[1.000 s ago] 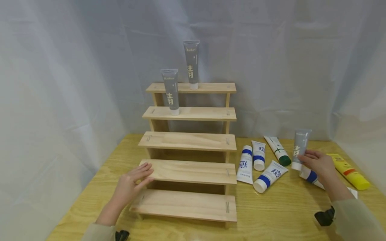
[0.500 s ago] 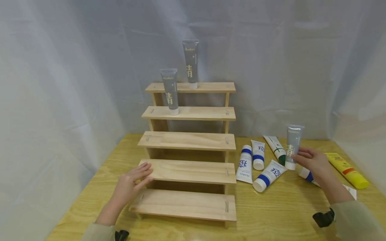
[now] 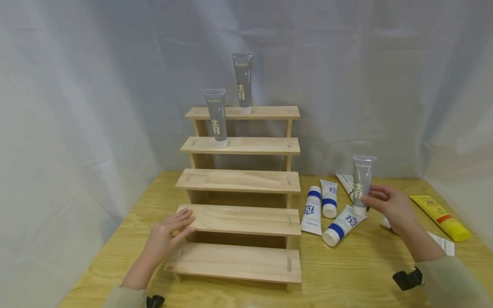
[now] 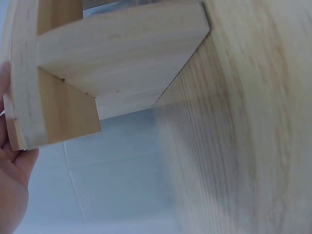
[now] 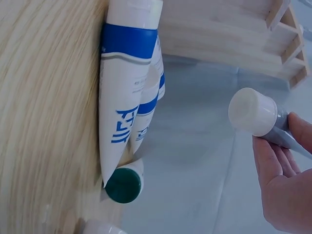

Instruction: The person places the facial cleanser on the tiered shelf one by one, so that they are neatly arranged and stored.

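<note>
My right hand (image 3: 393, 209) pinches a grey squeeze tube (image 3: 363, 179) with a white cap, cap down, raised above the loose tubes. In the right wrist view its white cap (image 5: 251, 111) shows beyond my thumb and fingers. At the left end of a stepped wooden display stand (image 3: 242, 218), my left hand (image 3: 165, 233) holds the second board from the bottom. Its fingers lie on top and its thumb is at the board's edge, as the left wrist view shows. One grey tube (image 3: 242, 81) stands cap down on the top step, another (image 3: 217, 115) on the step below.
Right of the stand lie several white tubes with blue bands (image 3: 343, 225), a white tube with a green cap (image 5: 124, 185) and a yellow tube (image 3: 441, 218). Another white tube (image 3: 443, 244) is partly hidden under my right forearm. A pale sheet (image 3: 346, 85) hangs behind the table.
My right hand has moved left and slightly up with the grey tube, from above the right-hand white tube to above the middle one. The left hand stays on the stand.
</note>
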Available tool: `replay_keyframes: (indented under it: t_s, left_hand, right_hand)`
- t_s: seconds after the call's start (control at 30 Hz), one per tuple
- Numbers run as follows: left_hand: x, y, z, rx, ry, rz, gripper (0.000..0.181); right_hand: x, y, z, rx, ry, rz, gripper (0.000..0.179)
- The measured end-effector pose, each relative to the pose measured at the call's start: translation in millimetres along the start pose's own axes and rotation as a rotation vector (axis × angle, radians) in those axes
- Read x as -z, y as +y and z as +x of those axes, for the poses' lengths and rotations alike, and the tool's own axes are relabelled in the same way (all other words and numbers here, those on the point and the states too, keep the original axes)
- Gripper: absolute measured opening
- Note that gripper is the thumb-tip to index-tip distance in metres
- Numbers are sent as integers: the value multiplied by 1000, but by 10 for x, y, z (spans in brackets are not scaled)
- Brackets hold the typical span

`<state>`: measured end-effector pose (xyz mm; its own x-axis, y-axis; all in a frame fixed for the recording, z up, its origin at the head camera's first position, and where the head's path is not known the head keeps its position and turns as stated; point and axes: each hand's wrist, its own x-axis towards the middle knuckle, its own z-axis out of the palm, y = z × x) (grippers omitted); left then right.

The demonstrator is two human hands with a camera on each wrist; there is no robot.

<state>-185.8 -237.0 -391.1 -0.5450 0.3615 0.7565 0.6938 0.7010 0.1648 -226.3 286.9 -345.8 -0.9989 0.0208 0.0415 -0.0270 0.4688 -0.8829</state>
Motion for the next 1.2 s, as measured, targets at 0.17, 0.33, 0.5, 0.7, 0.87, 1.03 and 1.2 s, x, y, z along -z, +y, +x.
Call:
replay_keyframes:
  t_s: [0.17, 0.33, 0.5, 0.7, 0.87, 1.03, 1.2]
  left_hand:
    - [-3, 2, -2, 0, 1, -5, 28]
    - [1, 4, -6, 1, 3, -3, 29]
    - [10, 8, -13, 5, 6, 2, 29]
    - [2, 9, -13, 2, 7, -1, 28]
    - [9, 18, -8, 2, 6, -8, 28]
    - [4, 17, -3, 12, -2, -9, 27]
    - [3, 20, -4, 17, -7, -6, 27]
  right_hand:
    - [-50, -78, -21, 30, -9, -11, 77]
    - [-112, -166, -23, 65, -21, 1, 74]
    - [-174, -268, 7, 65, -48, 42, 75]
    - [-218, -401, 47, 69, -58, 41, 77]
    - [-274, -529, 72, 92, -66, 71, 73]
    - [-343, -665, 99, 102, -65, 100, 71]
    - [-443, -773, 152, 158, -60, 159, 65]
